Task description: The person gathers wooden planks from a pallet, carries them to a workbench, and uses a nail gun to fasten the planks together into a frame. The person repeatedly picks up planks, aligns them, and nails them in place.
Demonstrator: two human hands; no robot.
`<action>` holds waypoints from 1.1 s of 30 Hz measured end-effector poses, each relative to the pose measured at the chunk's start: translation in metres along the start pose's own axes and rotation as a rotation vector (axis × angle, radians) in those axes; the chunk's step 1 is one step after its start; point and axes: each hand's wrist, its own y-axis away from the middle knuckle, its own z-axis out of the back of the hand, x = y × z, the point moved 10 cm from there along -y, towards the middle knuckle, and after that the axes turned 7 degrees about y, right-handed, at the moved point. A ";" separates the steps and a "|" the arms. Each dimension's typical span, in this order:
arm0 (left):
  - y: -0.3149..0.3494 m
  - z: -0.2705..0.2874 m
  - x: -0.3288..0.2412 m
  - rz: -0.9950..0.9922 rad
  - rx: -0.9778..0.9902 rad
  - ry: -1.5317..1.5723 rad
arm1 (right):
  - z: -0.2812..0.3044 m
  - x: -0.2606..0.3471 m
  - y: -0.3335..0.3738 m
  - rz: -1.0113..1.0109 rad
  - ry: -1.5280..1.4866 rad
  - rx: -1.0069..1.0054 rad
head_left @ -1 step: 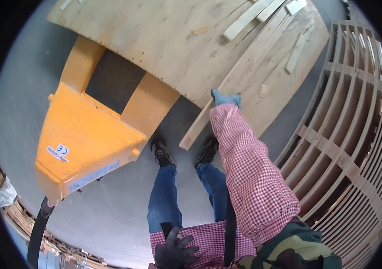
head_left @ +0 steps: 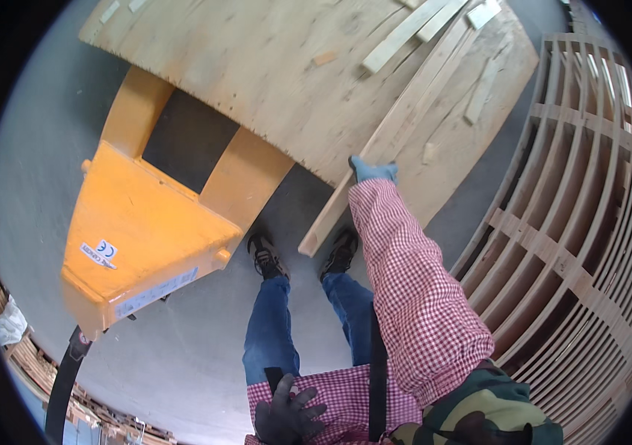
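One long plank (head_left: 397, 122) lies jutting off the plywood sheet (head_left: 256, 81) — the right hand (head_left: 374, 170) spans it, though whether its fingers close I cannot tell. Handling it seems the step; moving it would call for a firm grasp — the left hand (head_left: 286, 411) is spread.

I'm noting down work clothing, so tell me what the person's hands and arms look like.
The right hand is gloved in light blue. Its loose sleeve is red-and-white check, with green, tan and dark camouflage cloth at the upper end. The left hand is gloved in dark grey; its own sleeve can't be told apart from the checked clothing.
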 end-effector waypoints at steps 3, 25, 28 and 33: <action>0.011 0.009 -0.001 0.010 -0.212 -0.077 | 0.001 -0.049 -0.072 0.170 -0.221 0.024; 0.018 -0.058 0.107 0.002 -0.485 -1.241 | 0.312 -0.356 0.290 0.561 -0.242 0.579; 0.003 -0.017 0.172 0.095 -0.444 -1.223 | 0.333 -0.403 0.348 0.539 -0.512 0.802; -0.032 0.029 0.332 0.320 -0.192 -1.037 | 0.376 -0.457 0.388 0.450 -0.569 0.957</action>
